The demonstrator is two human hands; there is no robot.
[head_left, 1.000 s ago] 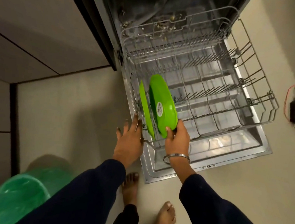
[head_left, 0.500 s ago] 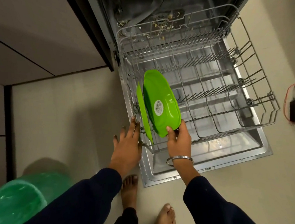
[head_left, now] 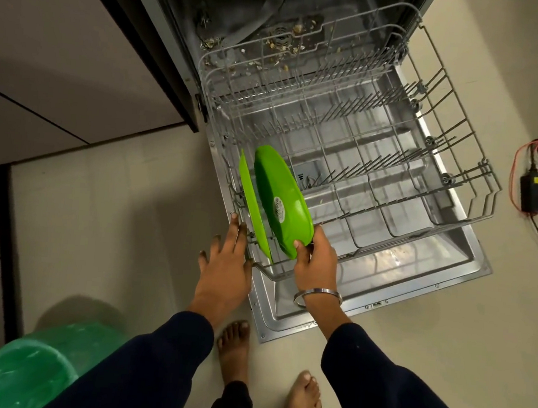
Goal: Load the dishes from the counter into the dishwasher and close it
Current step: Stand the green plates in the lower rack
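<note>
The dishwasher's lower wire rack (head_left: 392,195) is pulled out over the open door (head_left: 417,282). At its front left corner a thin green plate (head_left: 251,209) stands on edge. Right beside it is a deeper green plate (head_left: 282,198), also on edge, with a round label on its underside. My right hand (head_left: 314,263) pinches that deeper plate's lower rim. With straight fingers, my left hand (head_left: 226,262) touches the rack's left front rim, just left of the thin plate.
A green bin with a plastic liner (head_left: 18,374) stands on the floor at lower left. A black power adapter (head_left: 534,194) with red and black cables lies on the floor to the right of the door. Dark cabinet fronts (head_left: 130,29) flank the dishwasher's left side. My bare feet (head_left: 235,350) stand before the door.
The deeper plate has tilted and settled a little lower beside the thin plate, with my right hand still on its rim. My left hand stays at the rack's edge.
</note>
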